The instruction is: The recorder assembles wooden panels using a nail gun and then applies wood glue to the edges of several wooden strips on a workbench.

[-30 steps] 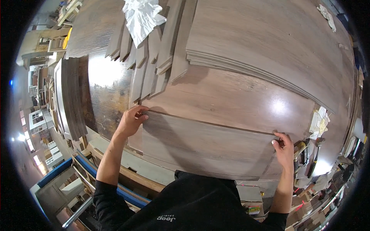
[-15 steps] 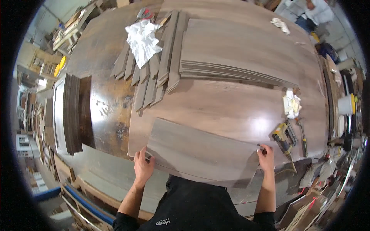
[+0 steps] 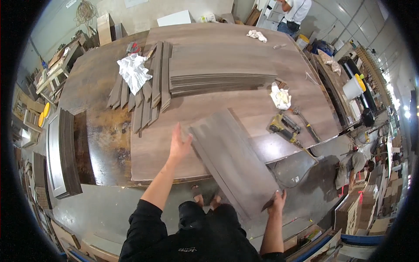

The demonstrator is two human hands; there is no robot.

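A flat grey-brown wooden panel [image 3: 233, 159] slants across the table's front edge, its far end over the tabletop and its near end out over the floor. At its near right corner, my right hand [image 3: 276, 201] is closed on the edge, fingers partly hidden. My left hand [image 3: 180, 144] is open beside the far left corner, fingers stretched out and the thumb near the panel's edge; whether it touches is hard to tell. Beyond the panel lies a stack of similar panels [image 3: 222, 81], with mitred wooden strips [image 3: 158, 76] heaped to its left.
Crumpled white plastic [image 3: 133, 72] lies on the strips. A yellow-and-black nail gun [image 3: 283, 129], a hammer-like tool [image 3: 307, 125] and a crumpled cloth [image 3: 280, 97] sit at the table's right. Framed panels [image 3: 62, 153] stand at left. Two other people [image 3: 297, 13] are farther off.
The panel has turned from lying crosswise to slanting, its right end swung toward me. My left hand has opened from its edge; my right hand has come nearer with the corner. The view has shifted.
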